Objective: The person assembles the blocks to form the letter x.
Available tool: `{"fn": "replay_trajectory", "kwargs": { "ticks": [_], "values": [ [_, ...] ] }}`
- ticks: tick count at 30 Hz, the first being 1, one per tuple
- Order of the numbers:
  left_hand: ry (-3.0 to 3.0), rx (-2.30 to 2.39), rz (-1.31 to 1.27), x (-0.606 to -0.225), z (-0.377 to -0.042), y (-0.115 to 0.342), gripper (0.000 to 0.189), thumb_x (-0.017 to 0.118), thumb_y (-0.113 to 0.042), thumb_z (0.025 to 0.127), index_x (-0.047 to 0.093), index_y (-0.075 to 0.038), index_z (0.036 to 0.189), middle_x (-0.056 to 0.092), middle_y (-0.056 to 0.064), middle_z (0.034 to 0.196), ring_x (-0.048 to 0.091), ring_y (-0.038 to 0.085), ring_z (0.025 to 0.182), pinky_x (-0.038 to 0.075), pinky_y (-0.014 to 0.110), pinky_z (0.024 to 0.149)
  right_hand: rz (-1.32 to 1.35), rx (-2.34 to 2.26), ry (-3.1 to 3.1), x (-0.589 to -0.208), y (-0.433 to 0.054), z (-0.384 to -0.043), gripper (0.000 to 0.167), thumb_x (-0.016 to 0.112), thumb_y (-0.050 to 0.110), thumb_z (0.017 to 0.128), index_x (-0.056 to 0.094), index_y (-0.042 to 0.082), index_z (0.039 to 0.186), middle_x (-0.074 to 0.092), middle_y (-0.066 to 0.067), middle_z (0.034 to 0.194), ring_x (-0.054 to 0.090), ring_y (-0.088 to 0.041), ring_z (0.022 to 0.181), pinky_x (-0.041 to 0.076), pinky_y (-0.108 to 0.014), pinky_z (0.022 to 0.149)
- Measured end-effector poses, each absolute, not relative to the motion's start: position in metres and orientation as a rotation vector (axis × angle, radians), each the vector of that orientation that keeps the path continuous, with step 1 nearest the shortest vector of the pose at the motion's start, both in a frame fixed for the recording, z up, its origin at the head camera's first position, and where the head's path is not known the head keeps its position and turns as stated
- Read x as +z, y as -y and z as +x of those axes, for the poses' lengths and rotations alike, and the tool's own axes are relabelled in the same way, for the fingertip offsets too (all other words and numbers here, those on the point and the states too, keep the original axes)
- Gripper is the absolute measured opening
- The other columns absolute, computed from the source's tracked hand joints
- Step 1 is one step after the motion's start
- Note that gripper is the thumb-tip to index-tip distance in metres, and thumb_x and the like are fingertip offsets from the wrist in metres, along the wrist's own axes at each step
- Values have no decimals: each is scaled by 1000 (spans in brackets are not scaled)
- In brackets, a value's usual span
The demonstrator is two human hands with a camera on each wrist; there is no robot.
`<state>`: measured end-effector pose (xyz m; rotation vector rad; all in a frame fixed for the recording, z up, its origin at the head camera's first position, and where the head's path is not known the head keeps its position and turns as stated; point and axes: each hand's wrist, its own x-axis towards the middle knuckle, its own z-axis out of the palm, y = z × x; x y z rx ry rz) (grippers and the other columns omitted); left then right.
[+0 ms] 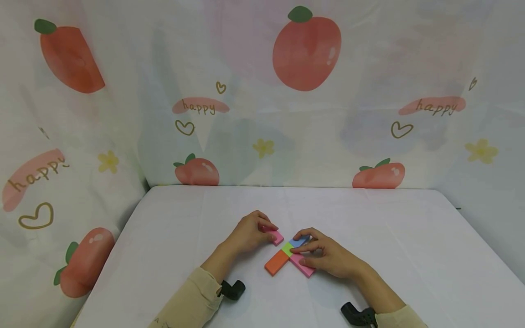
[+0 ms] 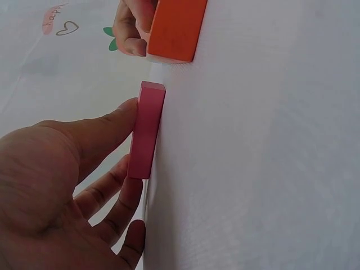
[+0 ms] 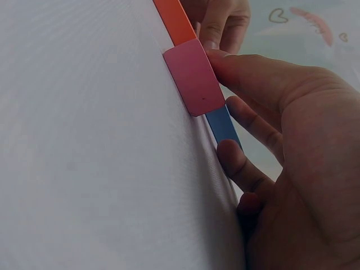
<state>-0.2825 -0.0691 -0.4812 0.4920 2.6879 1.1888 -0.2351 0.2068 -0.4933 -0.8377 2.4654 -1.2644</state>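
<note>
Between thumb and fingers, my left hand (image 1: 248, 232) pinches a pink block (image 2: 146, 132), low over the white table. To its right, a small green block (image 1: 286, 248) sits at the middle of a group, touching an orange block (image 1: 276, 263), a blue block (image 1: 299, 242) and a second pink block (image 1: 302, 266). My right hand (image 1: 333, 258) spreads its fingers over this group. Its thumb (image 3: 225, 62) touches the second pink block, and other fingertips rest at the green and blue blocks. The fingers partly cover the blue block.
The white tabletop (image 1: 184, 218) surrounds both hands. Behind it hangs a printed cloth (image 1: 246, 132) with fruit, hearts and lettering. Black wrist devices (image 1: 234, 290) sit at both sleeves.
</note>
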Motion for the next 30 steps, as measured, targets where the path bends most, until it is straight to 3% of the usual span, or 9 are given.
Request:
{"fn": "replay_trajectory", "kwargs": {
  "ticks": [30],
  "values": [
    [-2704, 1156, 530, -484, -280, 66, 22, 86, -27, 86, 84, -25, 108, 62, -6, 112, 58, 14, 105, 50, 34, 91, -804, -1230, -2489, -494, -208, -235, 30, 75, 36, 95, 77, 32, 124, 52, 7, 144, 47, -27, 138, 41, -37, 107]
  ]
}}
